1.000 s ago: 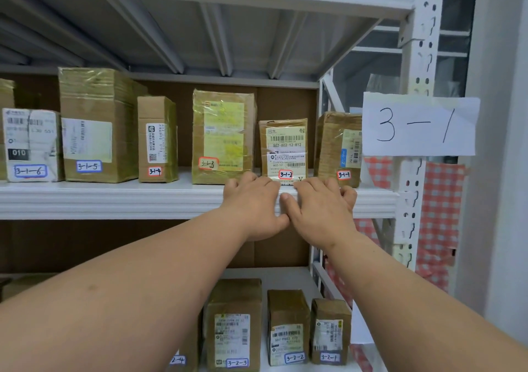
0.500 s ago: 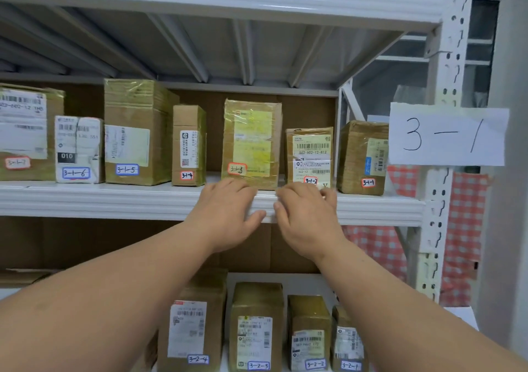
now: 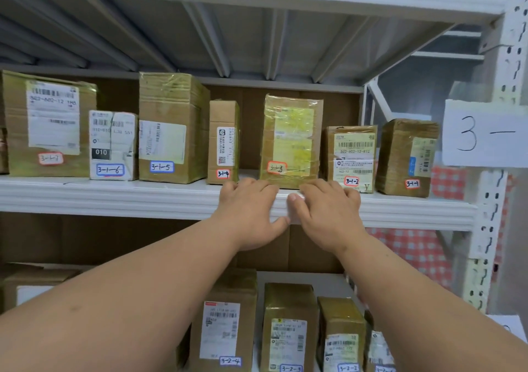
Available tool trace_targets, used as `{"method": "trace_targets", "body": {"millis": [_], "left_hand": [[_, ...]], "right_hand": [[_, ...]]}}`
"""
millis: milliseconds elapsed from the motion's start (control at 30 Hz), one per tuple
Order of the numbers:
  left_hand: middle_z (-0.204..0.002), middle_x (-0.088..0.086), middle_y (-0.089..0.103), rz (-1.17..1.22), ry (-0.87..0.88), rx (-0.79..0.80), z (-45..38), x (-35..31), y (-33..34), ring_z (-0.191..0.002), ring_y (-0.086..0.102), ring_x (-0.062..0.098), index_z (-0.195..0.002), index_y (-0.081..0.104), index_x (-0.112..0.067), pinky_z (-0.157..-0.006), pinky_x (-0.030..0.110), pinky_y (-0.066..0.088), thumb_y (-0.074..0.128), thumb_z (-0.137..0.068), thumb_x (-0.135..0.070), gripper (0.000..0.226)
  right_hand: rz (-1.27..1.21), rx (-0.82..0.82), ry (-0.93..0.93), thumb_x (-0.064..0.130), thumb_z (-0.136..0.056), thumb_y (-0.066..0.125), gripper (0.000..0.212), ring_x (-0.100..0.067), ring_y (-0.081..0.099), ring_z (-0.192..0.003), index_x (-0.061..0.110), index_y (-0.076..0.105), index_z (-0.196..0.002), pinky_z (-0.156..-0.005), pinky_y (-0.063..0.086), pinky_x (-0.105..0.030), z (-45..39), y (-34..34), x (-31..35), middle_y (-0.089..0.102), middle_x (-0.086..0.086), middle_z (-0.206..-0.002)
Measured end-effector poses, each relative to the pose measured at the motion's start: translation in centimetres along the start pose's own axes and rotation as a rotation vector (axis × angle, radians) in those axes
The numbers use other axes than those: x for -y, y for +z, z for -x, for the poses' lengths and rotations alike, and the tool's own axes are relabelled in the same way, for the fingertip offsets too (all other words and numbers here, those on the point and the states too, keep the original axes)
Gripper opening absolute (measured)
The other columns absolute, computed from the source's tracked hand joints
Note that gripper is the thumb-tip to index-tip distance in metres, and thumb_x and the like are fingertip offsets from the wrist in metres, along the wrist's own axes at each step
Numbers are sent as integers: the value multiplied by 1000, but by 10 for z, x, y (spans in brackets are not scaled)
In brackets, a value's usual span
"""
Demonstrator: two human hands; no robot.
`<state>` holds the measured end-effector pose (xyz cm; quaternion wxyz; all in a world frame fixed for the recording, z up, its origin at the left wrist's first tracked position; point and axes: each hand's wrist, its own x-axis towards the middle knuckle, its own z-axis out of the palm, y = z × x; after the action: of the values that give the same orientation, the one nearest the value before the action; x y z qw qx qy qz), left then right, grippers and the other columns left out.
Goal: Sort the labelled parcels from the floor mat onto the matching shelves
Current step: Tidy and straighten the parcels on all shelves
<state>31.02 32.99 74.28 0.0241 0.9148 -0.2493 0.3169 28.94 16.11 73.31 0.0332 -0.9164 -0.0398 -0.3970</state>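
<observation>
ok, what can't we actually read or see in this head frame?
- Paper sign: cut off by the right edge after "3 —".
- Rightmost lower-shelf parcel: right forearm covers it, label cut by the bottom edge.
- Fingertips of left hand and right hand: curled over the shelf lip, contact with 3-1-3 parcel unclear.

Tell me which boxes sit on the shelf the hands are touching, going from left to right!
Parcel 3-1-7 → parcel 3-1-6 → parcel 3-1-5 → parcel 3-1-4 → parcel 3-1-3 → parcel 3-1-2 → parcel 3-1-1.
</observation>
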Motion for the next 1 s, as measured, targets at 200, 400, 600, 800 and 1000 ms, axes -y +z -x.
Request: {"method": "trace_targets", "body": {"millis": [200, 400, 600, 800, 1000], "left_hand": [[-146, -3, 45, 19, 7, 86, -2, 1, -8, -134, 35, 23, -142, 42, -26, -107, 51, 23, 39, -90, -69, 68], [-147, -1, 44, 79, 43, 99, 5, 6, -14, -135, 34, 24, -144, 40, -24, -110, 50, 24, 41, -91, -62, 65], [-146, -4, 45, 89, 67, -149, 44, 57, -12, -135, 34, 19, -140, 47, -21, -111, 37, 25, 47, -96, -40, 48], [-140, -5, 49, 48, -72, -223, 82, 130, -26, -130, 40, 18, -138, 51, -21, -109, 38, 28, 48, -98, -30, 41], [-129, 4, 59, 29, -126, -257, 106, 190, -31, -121, 49, 27, -128, 61, -14, -101, 45, 35, 56, -94, -21, 35]], "right_hand": [[24, 12, 63, 53, -101, 22, 51, -16, 41, -126, 27, 58, -126, -104, 21, -40, 1, 0, 6, 54, 7, -134], [28, 38, 100, 52, -101, 25, 48, -18, 40, -131, 27, 55, -130, -110, 19, -42, 6, -3, 16, 52, 6, -138], [-17, -123, -17, 40, -96, 34, 39, -16, 44, -122, 26, 58, -123, -103, 18, -38, 22, 5, 50, 57, 7, -126], [-78, -92, -116, 30, -98, 44, 33, -13, 38, -128, 27, 52, -130, -105, 17, -36, 16, 15, 117, 50, 9, -135], [-68, -115, -86, 26, -96, 45, 32, -17, 38, -127, 24, 53, -127, -105, 17, -37, 12, 27, 167, 50, 6, -135]]}}
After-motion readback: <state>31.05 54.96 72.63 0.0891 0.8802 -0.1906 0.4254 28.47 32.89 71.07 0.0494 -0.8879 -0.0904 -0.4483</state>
